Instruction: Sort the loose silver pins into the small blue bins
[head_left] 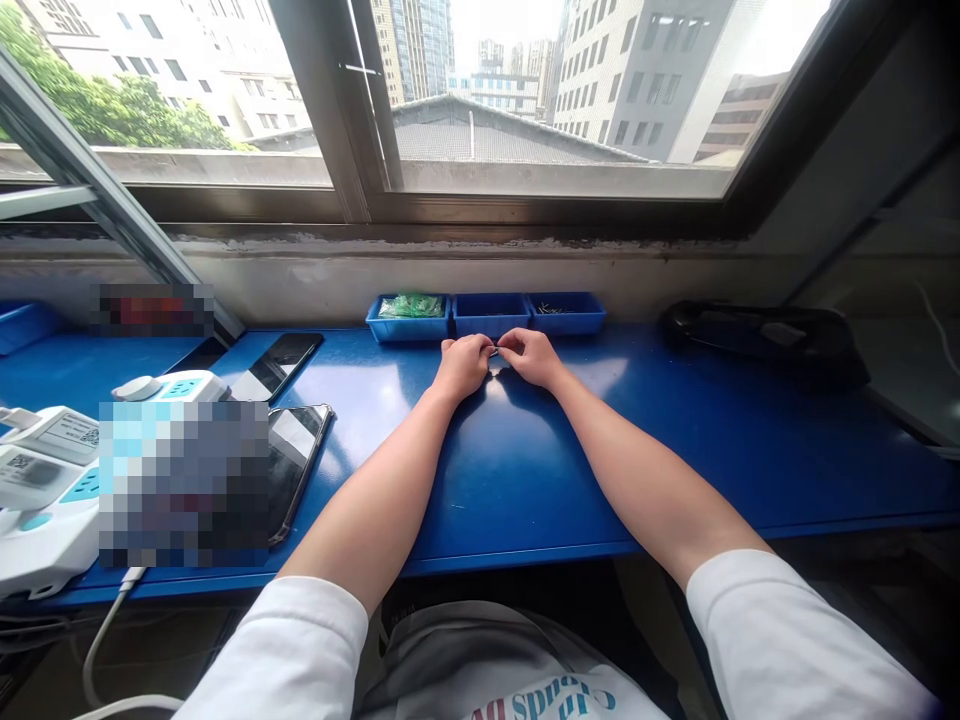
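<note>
Both my arms reach forward over the blue tabletop (495, 490). My left hand (466, 364) and my right hand (529, 357) meet fingertip to fingertip just in front of the blue bins. A small, thin, dark piece (494, 351) shows between the pinched fingers of both hands; it is too small to name. Right behind the hands stand three small blue bins. The left bin (411, 328) holds green and clear plastic packets (411, 306). Little shows inside the middle bin (491, 325). Thin dark metal pieces (553, 309) lie in the right bin (568, 322).
On the left lie a phone (279, 366) and a second phone (300, 460), partly behind a blurred patch. A white power strip (52, 530) with plugs and a cable (105, 625) sits at the left edge. A black bag-like object (765, 340) lies at the right rear, below the window.
</note>
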